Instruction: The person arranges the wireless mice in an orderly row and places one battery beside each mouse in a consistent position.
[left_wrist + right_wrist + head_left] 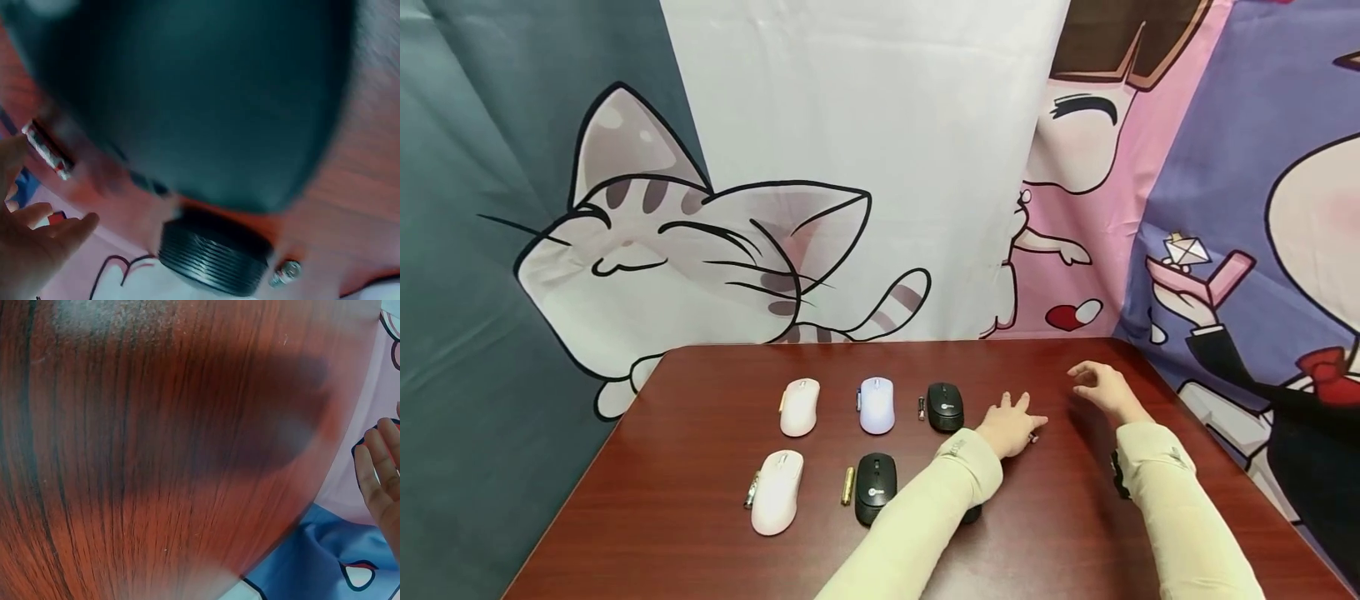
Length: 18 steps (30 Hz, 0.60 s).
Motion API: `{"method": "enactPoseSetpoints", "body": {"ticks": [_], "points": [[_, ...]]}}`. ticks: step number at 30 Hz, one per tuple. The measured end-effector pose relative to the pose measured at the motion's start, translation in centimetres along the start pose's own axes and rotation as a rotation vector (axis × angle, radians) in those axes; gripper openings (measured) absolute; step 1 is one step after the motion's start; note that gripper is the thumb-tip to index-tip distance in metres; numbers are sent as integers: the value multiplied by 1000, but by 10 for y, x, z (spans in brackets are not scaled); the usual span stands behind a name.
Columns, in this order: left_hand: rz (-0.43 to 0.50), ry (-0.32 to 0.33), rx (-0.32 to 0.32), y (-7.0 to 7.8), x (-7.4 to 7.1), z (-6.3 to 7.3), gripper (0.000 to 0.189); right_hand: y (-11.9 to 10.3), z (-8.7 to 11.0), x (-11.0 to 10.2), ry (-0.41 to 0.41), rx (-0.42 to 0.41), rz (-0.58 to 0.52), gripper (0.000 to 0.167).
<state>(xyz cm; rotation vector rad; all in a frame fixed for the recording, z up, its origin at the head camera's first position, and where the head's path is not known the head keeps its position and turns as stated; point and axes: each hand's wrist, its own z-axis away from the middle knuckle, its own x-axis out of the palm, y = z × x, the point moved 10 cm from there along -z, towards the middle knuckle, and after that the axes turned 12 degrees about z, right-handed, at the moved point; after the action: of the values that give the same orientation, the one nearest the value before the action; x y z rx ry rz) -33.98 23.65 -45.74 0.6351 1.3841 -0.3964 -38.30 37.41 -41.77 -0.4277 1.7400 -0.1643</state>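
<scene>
My left hand (1009,425), fingers spread, hovers low over the table just right of the back-row black mouse (945,407). A small battery (1033,437) shows at the edge of this hand; the left wrist view also has a battery (47,150) close to the fingers. A dark mouse (206,94) fills much of that view, near the camera. Under the left sleeve, another black mouse (972,514) is mostly hidden. Farther right, my right hand (1107,392) is held above the table with relaxed, slightly bent fingers and nothing in it.
Also on the brown table (700,433) are a white mouse (800,407), a lavender mouse (877,406), a larger white mouse (777,492) and a front black mouse (876,487). Batteries lie left of them, such as a gold battery (847,486). A printed cloth (880,125) hangs behind.
</scene>
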Motion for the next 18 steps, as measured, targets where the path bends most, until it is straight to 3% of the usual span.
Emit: {"method": "enactPoseSetpoints", "body": {"ticks": [6,11,18], "points": [[-57,45,10,9,0,-4,4,-3,-3,4,-17,-20,-7,25],[-136,81,33,12,1,-5,9,-4,-2,7,-44,-26,5,24],[-129,70,35,11,-4,-1,7,-3,-2,4,-50,-30,5,22]]}}
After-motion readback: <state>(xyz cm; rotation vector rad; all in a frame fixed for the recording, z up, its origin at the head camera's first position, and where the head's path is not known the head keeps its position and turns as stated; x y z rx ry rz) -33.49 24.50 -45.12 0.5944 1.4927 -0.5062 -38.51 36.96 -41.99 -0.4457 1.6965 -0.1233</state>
